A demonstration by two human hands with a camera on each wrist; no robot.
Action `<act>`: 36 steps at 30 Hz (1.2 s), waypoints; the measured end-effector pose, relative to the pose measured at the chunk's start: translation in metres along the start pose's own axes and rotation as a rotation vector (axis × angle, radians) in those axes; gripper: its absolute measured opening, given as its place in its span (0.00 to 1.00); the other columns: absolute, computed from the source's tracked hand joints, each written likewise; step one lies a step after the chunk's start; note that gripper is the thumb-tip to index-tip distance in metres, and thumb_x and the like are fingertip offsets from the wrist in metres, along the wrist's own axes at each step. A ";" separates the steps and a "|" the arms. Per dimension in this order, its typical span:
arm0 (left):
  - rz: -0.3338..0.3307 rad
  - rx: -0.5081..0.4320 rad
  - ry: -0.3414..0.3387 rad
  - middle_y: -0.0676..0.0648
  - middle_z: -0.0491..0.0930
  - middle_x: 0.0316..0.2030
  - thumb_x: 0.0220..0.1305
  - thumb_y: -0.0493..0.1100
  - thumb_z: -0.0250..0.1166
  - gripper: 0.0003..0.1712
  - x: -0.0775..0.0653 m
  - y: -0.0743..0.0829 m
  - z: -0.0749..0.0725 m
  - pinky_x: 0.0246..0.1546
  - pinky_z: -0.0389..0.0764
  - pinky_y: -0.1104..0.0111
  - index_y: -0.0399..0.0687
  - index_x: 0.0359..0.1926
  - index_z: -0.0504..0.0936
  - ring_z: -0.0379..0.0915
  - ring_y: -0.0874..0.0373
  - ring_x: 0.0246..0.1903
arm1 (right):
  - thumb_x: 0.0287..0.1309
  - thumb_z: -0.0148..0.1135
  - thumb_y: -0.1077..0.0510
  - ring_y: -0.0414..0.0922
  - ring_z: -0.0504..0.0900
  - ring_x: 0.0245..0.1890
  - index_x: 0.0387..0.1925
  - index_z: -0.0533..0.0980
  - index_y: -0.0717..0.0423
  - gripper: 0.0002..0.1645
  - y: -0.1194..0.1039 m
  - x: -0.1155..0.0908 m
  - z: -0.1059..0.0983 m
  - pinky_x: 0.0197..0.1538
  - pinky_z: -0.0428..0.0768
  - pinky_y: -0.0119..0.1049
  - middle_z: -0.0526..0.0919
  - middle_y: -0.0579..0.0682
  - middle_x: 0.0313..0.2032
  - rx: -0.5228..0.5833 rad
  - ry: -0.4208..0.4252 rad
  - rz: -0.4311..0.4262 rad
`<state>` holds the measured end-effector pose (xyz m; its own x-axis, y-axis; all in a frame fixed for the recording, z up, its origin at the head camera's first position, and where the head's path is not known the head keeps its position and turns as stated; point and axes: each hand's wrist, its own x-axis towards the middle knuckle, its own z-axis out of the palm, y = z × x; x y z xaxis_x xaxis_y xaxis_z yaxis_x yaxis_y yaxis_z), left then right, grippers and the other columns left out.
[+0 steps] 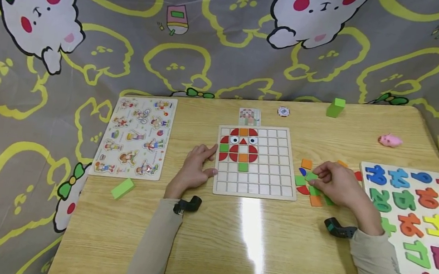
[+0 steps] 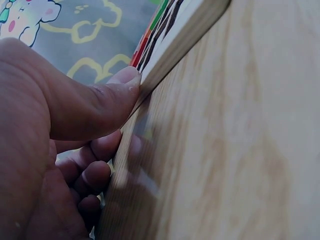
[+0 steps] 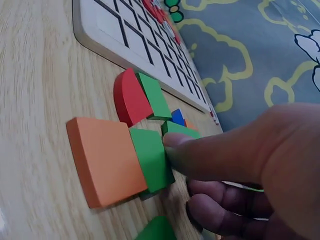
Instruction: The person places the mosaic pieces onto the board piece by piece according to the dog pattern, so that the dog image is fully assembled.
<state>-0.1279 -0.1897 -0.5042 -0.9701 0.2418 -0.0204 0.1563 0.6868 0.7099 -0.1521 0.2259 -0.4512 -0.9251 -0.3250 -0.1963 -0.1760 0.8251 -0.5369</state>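
Green tile, right of centre in the head view, sits pinched between the right hand's thumb and forefinger, and with the smooth, thick orange square and curved red piece crowded so near, a clumsy lift could scatter them! Over toward mid-frame, the left hand's thumb and forefinger stand apart against the pale wooden grid board's left edge, where too hard a shove might skid it across the glossy, wood-grained table.
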 end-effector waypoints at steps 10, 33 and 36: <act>-0.005 0.003 -0.002 0.51 0.69 0.41 0.58 0.44 0.70 0.45 -0.002 -0.001 0.000 0.50 0.59 0.62 0.51 0.75 0.61 0.60 0.56 0.45 | 0.64 0.63 0.56 0.43 0.77 0.31 0.53 0.75 0.54 0.17 -0.002 -0.002 -0.006 0.33 0.72 0.31 0.80 0.52 0.35 0.068 0.164 -0.130; 0.016 -0.005 0.015 0.52 0.69 0.41 0.57 0.43 0.70 0.45 0.000 -0.004 0.000 0.50 0.60 0.62 0.50 0.74 0.62 0.60 0.56 0.44 | 0.41 0.81 0.49 0.41 0.73 0.26 0.37 0.84 0.51 0.21 -0.111 0.045 0.091 0.31 0.71 0.34 0.80 0.45 0.29 0.162 0.086 -0.398; 0.017 -0.005 0.009 0.52 0.69 0.41 0.58 0.44 0.70 0.45 0.001 -0.005 0.000 0.50 0.60 0.62 0.51 0.75 0.61 0.60 0.56 0.44 | 0.43 0.81 0.47 0.41 0.73 0.27 0.37 0.84 0.50 0.20 -0.111 0.045 0.094 0.32 0.72 0.34 0.81 0.44 0.29 0.128 0.073 -0.378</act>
<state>-0.1295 -0.1926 -0.5078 -0.9690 0.2471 -0.0019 0.1719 0.6794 0.7134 -0.1426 0.0759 -0.4777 -0.8254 -0.5570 0.0914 -0.4697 0.5879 -0.6586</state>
